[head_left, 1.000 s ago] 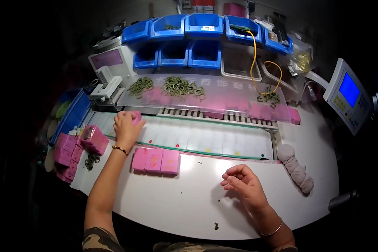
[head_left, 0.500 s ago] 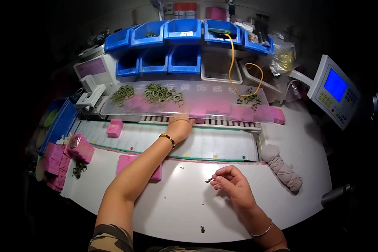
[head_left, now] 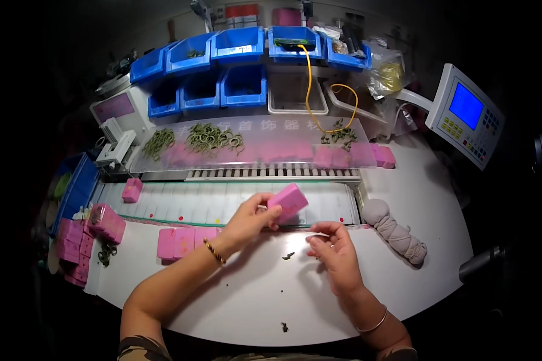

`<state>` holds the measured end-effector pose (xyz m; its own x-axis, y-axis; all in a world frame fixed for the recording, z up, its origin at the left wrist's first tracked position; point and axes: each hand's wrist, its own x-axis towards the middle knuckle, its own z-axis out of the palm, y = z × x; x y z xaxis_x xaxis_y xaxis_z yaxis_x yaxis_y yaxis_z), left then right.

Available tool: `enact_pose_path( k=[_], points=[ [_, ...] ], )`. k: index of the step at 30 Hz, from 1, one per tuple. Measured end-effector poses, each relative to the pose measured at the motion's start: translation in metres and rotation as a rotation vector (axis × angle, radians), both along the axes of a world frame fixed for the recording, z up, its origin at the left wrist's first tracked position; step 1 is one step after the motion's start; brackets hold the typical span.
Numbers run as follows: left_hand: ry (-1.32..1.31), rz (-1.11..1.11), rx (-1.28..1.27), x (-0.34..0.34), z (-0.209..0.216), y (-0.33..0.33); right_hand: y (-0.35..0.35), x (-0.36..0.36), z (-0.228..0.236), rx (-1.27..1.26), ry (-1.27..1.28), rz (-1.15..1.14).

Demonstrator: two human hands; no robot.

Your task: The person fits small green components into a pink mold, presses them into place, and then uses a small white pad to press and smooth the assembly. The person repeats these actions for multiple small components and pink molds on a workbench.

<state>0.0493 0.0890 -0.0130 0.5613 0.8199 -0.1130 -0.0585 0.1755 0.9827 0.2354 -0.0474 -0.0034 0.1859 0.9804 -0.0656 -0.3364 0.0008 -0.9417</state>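
My left hand (head_left: 254, 215) grips a pink block (head_left: 288, 201) between thumb and fingers, over the near edge of the white belt. The block is tilted, with yellowish marks on its side. To its right, my right hand (head_left: 336, 256) hovers above the white table, fingers curled and thumb brought close to them. A tiny dark spot shows at its fingertips, too small to name. Just left of it on the table lies a small dark metal piece (head_left: 288, 256); another small dark piece (head_left: 285, 327) lies near the front edge. Several pink blocks (head_left: 187, 242) stand in a row beside my left forearm.
A clear shelf (head_left: 271, 150) holds piles of greenish rings (head_left: 208, 138) behind the belt (head_left: 229, 201). Blue bins (head_left: 238, 48) hang above. A pink block (head_left: 132, 190) rests on the belt's left; stacked blocks (head_left: 75, 240) stand farther left. At right are a wrapped grey bundle (head_left: 394, 231) and a control panel (head_left: 466, 114).
My left hand has come back from under the shelf with a pink block. My right hand stays nearly in place. The view has shifted slightly, and more of the row of blocks shows.
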Motion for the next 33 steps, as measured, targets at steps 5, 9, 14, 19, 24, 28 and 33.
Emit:
enact_pose_path(
  k=[5, 9, 14, 19, 24, 28, 33],
  points=[
    [-0.036, -0.079, 0.189, -0.02, 0.014, -0.06, 0.0, -0.005, 0.004, 0.128, -0.125, 0.053],
    [0.107, -0.073, 0.483, -0.037, 0.026, -0.08, -0.003, -0.003, 0.003, 0.143, -0.372, 0.252],
    [0.262, -0.03, 0.85, -0.044, 0.043, -0.095, -0.009, -0.009, 0.006, 0.286, -0.843, 0.273],
    [0.275, -0.036, 0.957, -0.039, 0.014, -0.104, -0.024, -0.017, 0.009, 0.284, -0.912, 0.316],
    [0.195, -0.143, 0.613, -0.048, 0.012, -0.11, -0.034, -0.012, 0.008, 0.412, -0.987, 0.294],
    [0.126, -0.216, 0.336, -0.059, 0.013, -0.104, -0.039, -0.017, 0.004, 0.464, -0.949, 0.157],
    [0.172, -0.213, 0.507, -0.056, 0.015, -0.1, -0.034, -0.018, -0.003, 0.704, -1.256, 0.137]
  ],
)
